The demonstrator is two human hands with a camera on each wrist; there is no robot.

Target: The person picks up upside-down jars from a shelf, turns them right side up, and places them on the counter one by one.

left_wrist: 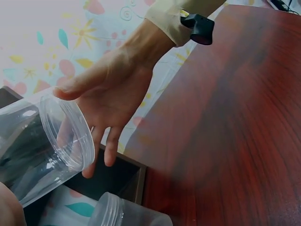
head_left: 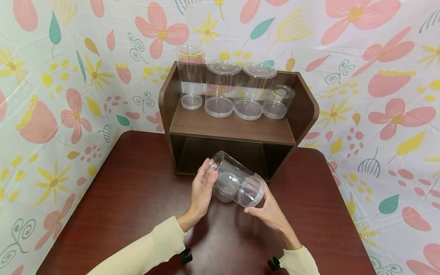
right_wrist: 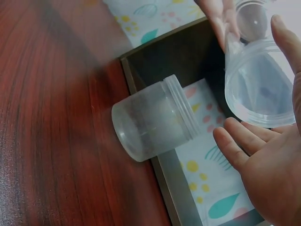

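Note:
Both hands hold a clear plastic jar [head_left: 237, 177] at a slant above the table, in front of the shelf unit. My left hand [head_left: 202, 191] grips its upper left end, thumb on the near side. At the lower right end, my right hand [head_left: 269, 212] has its thumb and fingers around the ridged rim. In the left wrist view, the right thumb lies against this rim and some fingers stretch past it. A second clear jar [right_wrist: 150, 122] with a ridged top stands on the table, partly hidden behind the held jar in the head view.
A brown two-level shelf unit [head_left: 233, 130] stands at the back of the reddish wooden table [head_left: 137, 198]. On its upper level, several clear jars [head_left: 220, 88] of different heights stand in a row. Flower-patterned cloth [head_left: 378, 114] hangs behind and beside the table.

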